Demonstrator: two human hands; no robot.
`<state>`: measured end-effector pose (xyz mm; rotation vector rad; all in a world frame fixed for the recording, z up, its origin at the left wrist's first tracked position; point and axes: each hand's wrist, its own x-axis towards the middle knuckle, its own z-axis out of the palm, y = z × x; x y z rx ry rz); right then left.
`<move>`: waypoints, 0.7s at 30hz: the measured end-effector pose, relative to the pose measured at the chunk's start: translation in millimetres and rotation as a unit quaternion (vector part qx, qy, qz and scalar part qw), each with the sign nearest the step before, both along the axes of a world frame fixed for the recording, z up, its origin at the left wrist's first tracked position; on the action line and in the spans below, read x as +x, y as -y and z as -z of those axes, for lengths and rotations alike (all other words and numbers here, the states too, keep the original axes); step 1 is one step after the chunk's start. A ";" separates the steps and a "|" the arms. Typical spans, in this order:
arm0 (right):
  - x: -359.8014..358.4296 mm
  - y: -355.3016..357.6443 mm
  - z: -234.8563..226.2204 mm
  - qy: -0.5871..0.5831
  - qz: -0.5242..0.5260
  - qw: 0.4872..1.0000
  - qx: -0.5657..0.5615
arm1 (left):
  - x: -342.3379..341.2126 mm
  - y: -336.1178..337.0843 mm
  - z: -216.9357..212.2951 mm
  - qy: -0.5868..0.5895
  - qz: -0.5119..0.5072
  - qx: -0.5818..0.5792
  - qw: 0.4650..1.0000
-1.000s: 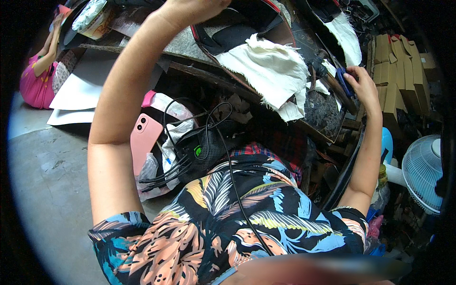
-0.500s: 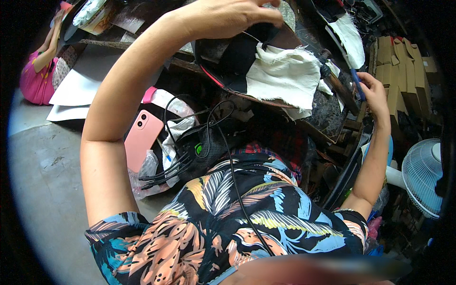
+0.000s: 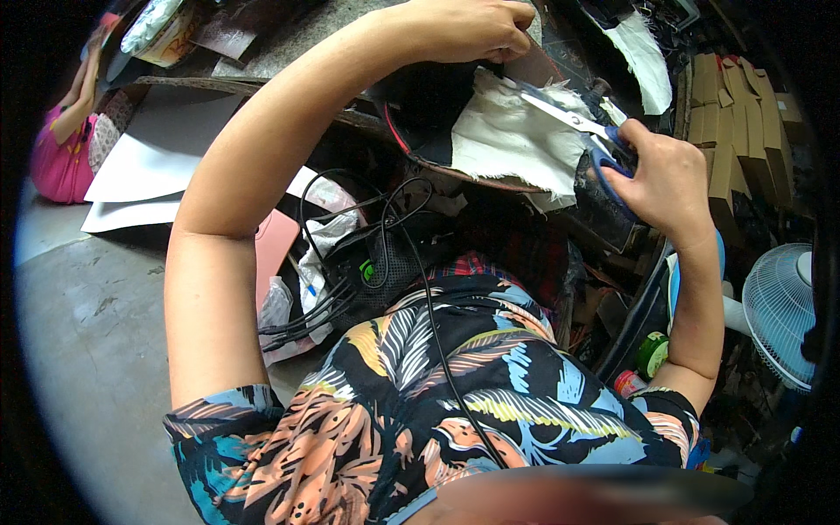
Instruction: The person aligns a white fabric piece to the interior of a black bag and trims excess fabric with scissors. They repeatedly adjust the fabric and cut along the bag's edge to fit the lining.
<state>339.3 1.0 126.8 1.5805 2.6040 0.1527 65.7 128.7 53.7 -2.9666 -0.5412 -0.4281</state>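
Observation:
My right hand (image 3: 669, 179) grips a pair of scissors (image 3: 604, 131) with blue handles. Their blades are parted and point left, over the frayed white cloth (image 3: 512, 140). That cloth lies on a curved dark piece with a red-lined edge (image 3: 398, 131), at the top middle of the view. Just above it, my left hand (image 3: 481, 31) is closed with curled fingers, beside a brown flat strip (image 3: 534, 66). What the fingers pinch is hidden. Another white cloth piece (image 3: 643, 61) hangs farther right.
A worn work surface (image 3: 289, 52) runs along the top, with a tub (image 3: 162, 39) at its left. Below are white sheets (image 3: 144, 157), a pink phone (image 3: 276, 249) and tangled black cables (image 3: 385, 219). Cardboard (image 3: 731, 114) and a fan (image 3: 779, 315) stand right. Another person (image 3: 66, 153) sits far left.
My right hand has brought the scissors left and inward over the white cloth, turning them so the blades point left. My left hand has shifted slightly right, its fingers more curled.

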 end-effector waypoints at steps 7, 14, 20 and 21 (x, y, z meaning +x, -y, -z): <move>-4.3 0.6 7.2 -0.015 0.029 0.997 -0.066 | 9.5 -12.7 21.2 0.048 -0.036 -0.049 0.997; -6.8 -4.6 13.7 -0.049 0.071 0.990 -0.109 | 8.4 -13.9 14.7 0.038 -0.047 -0.096 0.994; -5.5 -20.1 26.7 -0.288 0.192 0.861 -0.373 | 7.3 -13.9 15.3 0.057 -0.030 -0.104 0.992; -5.7 -24.6 25.5 -0.286 0.196 0.855 -0.386 | 6.9 -14.1 15.7 0.061 -0.030 -0.108 0.992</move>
